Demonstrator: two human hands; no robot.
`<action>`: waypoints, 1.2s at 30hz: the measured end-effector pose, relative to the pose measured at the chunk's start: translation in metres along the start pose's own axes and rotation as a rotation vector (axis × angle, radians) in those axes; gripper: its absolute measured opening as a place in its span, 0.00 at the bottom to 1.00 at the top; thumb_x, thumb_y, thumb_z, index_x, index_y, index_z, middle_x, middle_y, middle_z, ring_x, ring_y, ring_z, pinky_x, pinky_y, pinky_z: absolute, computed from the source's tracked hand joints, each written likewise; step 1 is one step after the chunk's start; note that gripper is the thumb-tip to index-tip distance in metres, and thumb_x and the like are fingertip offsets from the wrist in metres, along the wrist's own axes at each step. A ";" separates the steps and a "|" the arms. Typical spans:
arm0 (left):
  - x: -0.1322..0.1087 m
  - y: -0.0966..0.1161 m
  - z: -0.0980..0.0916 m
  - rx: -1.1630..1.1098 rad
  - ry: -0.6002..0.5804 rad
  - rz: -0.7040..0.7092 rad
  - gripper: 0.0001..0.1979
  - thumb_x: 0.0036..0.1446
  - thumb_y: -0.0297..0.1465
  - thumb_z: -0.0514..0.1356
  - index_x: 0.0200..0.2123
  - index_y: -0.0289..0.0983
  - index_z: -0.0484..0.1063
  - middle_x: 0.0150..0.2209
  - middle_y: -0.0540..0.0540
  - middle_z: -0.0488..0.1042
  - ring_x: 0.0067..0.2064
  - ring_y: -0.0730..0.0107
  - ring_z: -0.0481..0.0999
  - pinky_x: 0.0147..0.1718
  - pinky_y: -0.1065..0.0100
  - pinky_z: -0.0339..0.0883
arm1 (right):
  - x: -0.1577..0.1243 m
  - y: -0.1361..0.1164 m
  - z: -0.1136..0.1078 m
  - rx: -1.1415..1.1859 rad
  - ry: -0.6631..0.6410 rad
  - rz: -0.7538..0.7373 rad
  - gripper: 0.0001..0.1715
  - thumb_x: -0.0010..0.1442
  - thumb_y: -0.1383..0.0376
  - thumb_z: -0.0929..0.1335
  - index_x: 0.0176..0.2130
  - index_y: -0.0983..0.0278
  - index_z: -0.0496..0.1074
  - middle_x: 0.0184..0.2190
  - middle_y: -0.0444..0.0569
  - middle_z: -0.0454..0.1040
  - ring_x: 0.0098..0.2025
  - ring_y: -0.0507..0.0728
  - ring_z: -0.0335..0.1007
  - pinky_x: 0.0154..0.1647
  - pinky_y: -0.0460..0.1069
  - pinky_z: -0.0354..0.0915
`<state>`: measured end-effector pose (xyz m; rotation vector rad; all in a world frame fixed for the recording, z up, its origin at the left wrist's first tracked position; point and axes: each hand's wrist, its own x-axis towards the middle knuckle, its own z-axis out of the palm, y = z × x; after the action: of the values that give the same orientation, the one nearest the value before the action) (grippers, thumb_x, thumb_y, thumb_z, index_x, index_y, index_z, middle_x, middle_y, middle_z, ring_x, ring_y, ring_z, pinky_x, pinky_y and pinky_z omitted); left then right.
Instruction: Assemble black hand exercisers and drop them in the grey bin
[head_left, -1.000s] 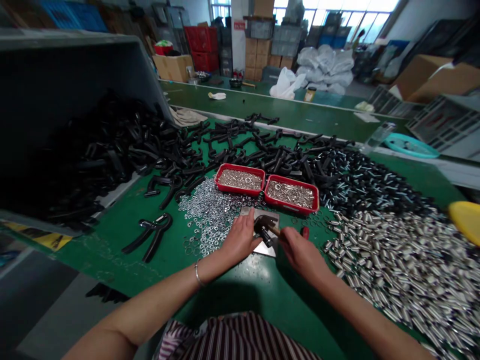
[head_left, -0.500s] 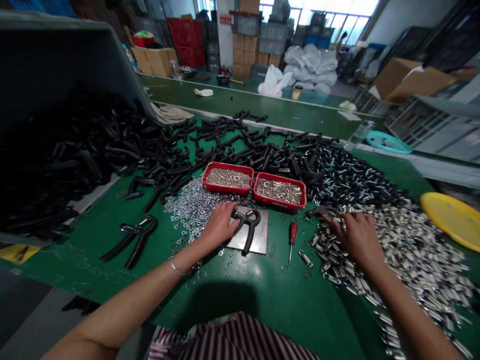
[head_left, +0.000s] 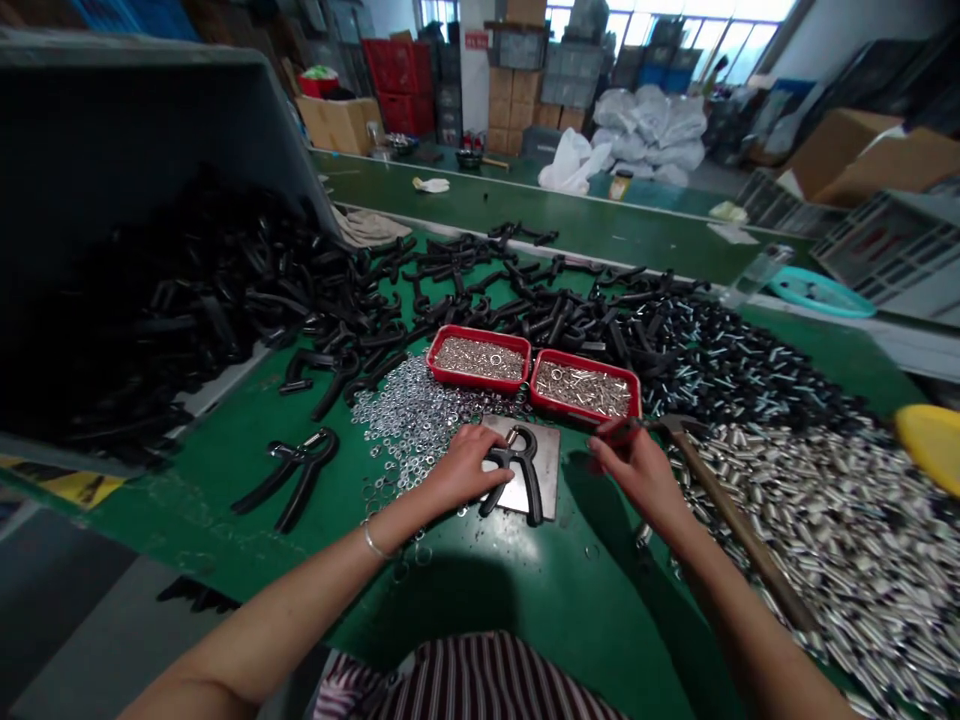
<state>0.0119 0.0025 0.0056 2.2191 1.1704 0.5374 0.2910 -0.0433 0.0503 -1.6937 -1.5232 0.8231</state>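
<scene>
The two hands are apart, a short gap between them over a green workbench (head_left: 540, 610). The left hand (head_left: 469, 468) lies on a black hand grip (head_left: 521, 478), its fingers against the grip's side, with a thin bangle (head_left: 373, 544) on the wrist. The grip sits on a steel plate (head_left: 546, 455), just beyond the left fingers at about 2 o'clock.

The right hand (head_left: 636, 472) closes around a wooden-handled hammer (head_left: 739, 530) near its metal head. The handle runs toward 4 o'clock, over the forearm side. A small red object (head_left: 611, 431) shows at the right fingers, too blurred to identify.

Two red trays (head_left: 585, 392) of small metal parts stand side by side at 12 o'clock, just past the plate. Loose steel washers (head_left: 409, 430) spread at 10 o'clock from the left hand, and an assembled black grip (head_left: 289, 480) lies farther out at 9 o'clock. Black plastic handles (head_left: 247, 285) heap up from 9 to 12 o'clock. Bright metal sleeves (head_left: 832, 540) cover the bench at 3 o'clock, with dark bolts (head_left: 739, 375) at 2 o'clock and a yellow plate (head_left: 934, 448) at the far edge.
</scene>
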 end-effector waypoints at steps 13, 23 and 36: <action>0.000 -0.001 0.001 -0.101 0.042 -0.027 0.17 0.55 0.37 0.67 0.46 0.40 0.71 0.47 0.45 0.72 0.53 0.55 0.66 0.55 0.56 0.60 | 0.018 -0.014 0.095 0.638 0.057 0.014 0.19 0.62 0.50 0.69 0.42 0.60 0.64 0.32 0.45 0.79 0.26 0.54 0.78 0.25 0.48 0.73; -0.003 0.001 -0.002 -0.092 -0.005 -0.017 0.20 0.55 0.37 0.67 0.49 0.40 0.68 0.50 0.45 0.71 0.55 0.55 0.65 0.57 0.55 0.59 | 0.008 -0.027 0.097 0.032 0.080 -0.120 0.16 0.65 0.51 0.65 0.42 0.60 0.65 0.37 0.55 0.78 0.37 0.64 0.78 0.38 0.55 0.71; -0.003 0.011 -0.007 0.038 -0.042 -0.048 0.17 0.57 0.37 0.65 0.49 0.40 0.69 0.50 0.43 0.72 0.55 0.52 0.66 0.55 0.53 0.59 | -0.007 -0.063 0.070 0.451 -0.062 -0.121 0.16 0.68 0.48 0.59 0.35 0.56 0.58 0.22 0.40 0.71 0.15 0.52 0.60 0.16 0.47 0.56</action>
<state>0.0133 -0.0028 0.0178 2.2174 1.2186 0.4496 0.1978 -0.0408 0.0643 -1.2460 -1.3397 1.0685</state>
